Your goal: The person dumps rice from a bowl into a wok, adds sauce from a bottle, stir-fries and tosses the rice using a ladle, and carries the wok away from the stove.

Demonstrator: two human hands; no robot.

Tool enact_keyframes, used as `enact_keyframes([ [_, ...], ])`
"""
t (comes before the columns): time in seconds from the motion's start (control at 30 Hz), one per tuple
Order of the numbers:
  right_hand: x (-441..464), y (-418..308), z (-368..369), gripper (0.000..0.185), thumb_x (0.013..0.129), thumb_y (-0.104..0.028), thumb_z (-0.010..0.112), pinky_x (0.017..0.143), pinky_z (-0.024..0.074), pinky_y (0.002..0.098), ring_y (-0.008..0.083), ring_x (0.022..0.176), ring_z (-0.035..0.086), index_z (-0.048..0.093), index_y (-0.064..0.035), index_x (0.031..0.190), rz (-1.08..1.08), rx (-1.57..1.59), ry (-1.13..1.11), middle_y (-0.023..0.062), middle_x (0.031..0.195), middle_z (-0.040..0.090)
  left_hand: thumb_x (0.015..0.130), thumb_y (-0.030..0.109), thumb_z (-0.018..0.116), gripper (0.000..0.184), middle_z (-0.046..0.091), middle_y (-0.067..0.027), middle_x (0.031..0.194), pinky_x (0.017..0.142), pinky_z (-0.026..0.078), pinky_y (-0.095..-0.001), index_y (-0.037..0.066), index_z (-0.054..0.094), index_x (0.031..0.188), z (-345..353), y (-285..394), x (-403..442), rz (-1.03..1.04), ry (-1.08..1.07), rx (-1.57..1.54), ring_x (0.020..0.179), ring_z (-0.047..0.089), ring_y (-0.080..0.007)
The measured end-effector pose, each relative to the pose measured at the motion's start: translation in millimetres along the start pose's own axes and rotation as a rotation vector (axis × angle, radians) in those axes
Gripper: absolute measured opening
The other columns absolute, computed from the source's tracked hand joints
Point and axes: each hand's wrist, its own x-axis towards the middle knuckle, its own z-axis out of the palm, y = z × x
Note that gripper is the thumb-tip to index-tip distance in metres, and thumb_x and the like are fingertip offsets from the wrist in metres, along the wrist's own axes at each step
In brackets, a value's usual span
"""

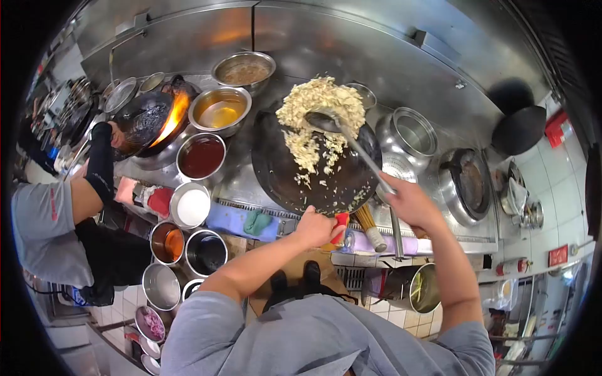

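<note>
My right hand point(412, 205) is wrapped round the long handle of a metal ladle point(367, 156). The ladle's bowl rests against a heap of pale yellow food in small pieces point(320, 103), perhaps fried rice or egg, at the far side of a large black wok point(276, 169). Loose bits lie scattered down the wok's near wall. At the near rim, my left hand point(316, 228) is closed on the wok's edge. A red and yellow cloth or pad point(339, 228) shows beside its fingers, partly hidden.
Left of the wok stand pots of yellow liquid point(219, 111), red sauce point(201, 156) and white contents point(190, 206). A co-worker point(50, 225) handles another wok point(141, 122) with flames point(173, 119). Steel pots point(411, 133) stand right; a bamboo brush point(370, 229) lies in front.
</note>
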Motion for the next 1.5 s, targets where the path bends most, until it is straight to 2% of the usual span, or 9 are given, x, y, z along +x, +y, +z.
enact_keyframes([
  [0.13,-54.0,-56.6,-92.3,0.048,0.092,0.001,0.051,0.049,0.0373,0.021,0.0036,0.054,0.042,0.054,-0.0162,0.137,0.401,0.523,-0.092,-0.0033,0.069,0.047,0.094,0.043,0.052,0.034,0.07,-0.0059,0.089,0.083,0.037,-0.0466,0.015,0.069,0.084,-19.9,-37.7,54.4,-0.318,-0.367,0.041,0.087,0.065,-0.0232],
  [0.3,-110.3,-47.4,-124.8,0.045,0.094,0.0,0.047,0.034,0.0362,0.0179,0.006,0.041,0.044,0.039,-0.0059,0.138,0.187,1.28,0.132,0.013,0.087,0.053,0.091,0.031,0.059,0.016,0.067,0.0023,0.095,0.081,0.034,-0.0473,0.017,0.067,0.092,3.2,-43.7,48.0,-0.301,0.182,-0.042,0.095,0.058,-0.0202],
  [0.53,-71.0,31.1,26.9,0.04,0.1,-0.005,0.041,0.034,0.037,0.0195,0.0059,0.046,0.038,0.044,-0.0124,0.139,0.185,2.421,-0.169,0.013,0.097,0.046,0.087,0.031,0.064,0.023,0.061,0.0034,0.114,0.092,0.033,-0.0486,0.019,0.07,0.105,56.7,11.5,-74.2,-0.409,-0.24,0.126,0.109,0.052,-0.0195],
  [0.73,78.5,145.0,100.8,0.014,0.089,-0.01,0.057,0.037,0.0353,0.0233,0.0089,0.046,0.046,0.049,-0.0128,0.101,0.628,1.439,-0.326,0.0053,0.077,0.059,0.079,0.038,0.071,0.06,0.046,-0.0109,0.138,0.104,0.028,-0.0608,0.02,0.055,0.133,2.2,-4.9,-50.2,-0.73,-0.339,0.197,0.132,0.039,-0.0285],
  [0.9,135.3,138.9,-26.9,0.029,0.087,-0.011,0.057,0.055,0.0524,0.0411,0.0283,0.065,0.067,0.047,-0.0148,0.114,-0.452,-0.292,0.021,0.0172,0.086,0.066,0.073,0.047,0.078,0.091,0.045,-0.0182,0.142,0.107,0.03,-0.0586,0.021,0.032,0.147,-70.8,-78.3,-58.5,-1.21,-0.897,0.425,0.128,0.049,-0.0329],
  [1.0,107.8,83.2,-59.1,0.035,0.086,-0.01,0.057,0.07,0.0545,0.0459,0.0369,0.082,0.069,0.048,-0.0091,0.119,-0.129,-0.753,0.025,0.024,0.092,0.067,0.073,0.047,0.079,0.087,0.053,-0.0185,0.133,0.101,0.04,-0.0538,0.017,0.035,0.141,-52.3,-101.7,-83.0,-1.228,-0.978,0.342,0.118,0.058,-0.0336],
  [1.27,78.8,54.8,132.9,0.024,0.092,-0.011,0.054,0.063,0.0544,0.0383,0.0275,0.076,0.069,0.052,0.0028,0.112,0.077,-0.325,-0.339,0.0164,0.094,0.067,0.075,0.028,0.069,0.079,0.062,-0.029,0.112,0.092,0.049,-0.0452,0.006,0.031,0.14,-31.4,-57.8,-124.2,-1.201,-0.313,-0.068,0.106,0.061,-0.0434],
  [1.33,70.9,71.4,133.6,0.025,0.093,-0.01,0.055,0.058,0.0506,0.0285,0.0161,0.063,0.061,0.053,0.0,0.116,0.33,1.288,-0.426,0.0063,0.083,0.061,0.074,0.027,0.067,0.075,0.062,-0.0275,0.113,0.092,0.049,-0.043,0.005,0.033,0.138,-35.1,-17.1,-141.9,-1.271,-0.084,-0.302,0.104,0.062,-0.0417],
  [1.5,34.3,159.8,174.5,0.027,0.095,-0.013,0.051,0.059,0.0517,0.0329,0.0198,0.064,0.061,0.051,-0.0032,0.119,0.485,1.341,-0.515,0.008,0.082,0.062,0.087,0.016,0.064,0.042,0.063,-0.015,0.1,0.072,0.057,-0.0423,0.003,0.048,0.123,-26.7,65.2,-174.2,-1.651,0.409,-1.339,0.087,0.067,-0.0289],
])
